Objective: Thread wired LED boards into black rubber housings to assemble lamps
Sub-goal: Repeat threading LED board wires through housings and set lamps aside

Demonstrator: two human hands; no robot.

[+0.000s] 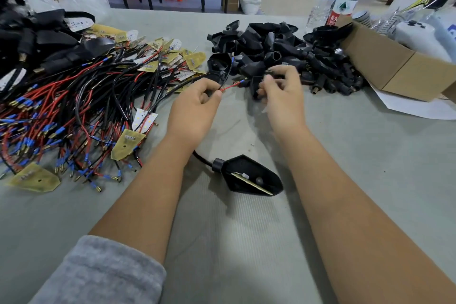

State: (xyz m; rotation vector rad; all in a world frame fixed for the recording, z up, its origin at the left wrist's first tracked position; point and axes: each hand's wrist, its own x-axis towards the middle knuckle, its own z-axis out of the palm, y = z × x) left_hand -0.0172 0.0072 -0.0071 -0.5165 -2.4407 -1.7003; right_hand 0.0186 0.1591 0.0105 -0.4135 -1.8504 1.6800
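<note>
Head view: housing pile [283,57], perhaps behind fingers [271,81].

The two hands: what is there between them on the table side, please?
In the head view, a red wire with a blue-sleeved tip spans from the left hand toward the right hand; beneath it is bare grey table.

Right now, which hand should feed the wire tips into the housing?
Left, probably. The left hand already pinches the red wire, whose tips point at the black housing gripped by the right hand.
</note>
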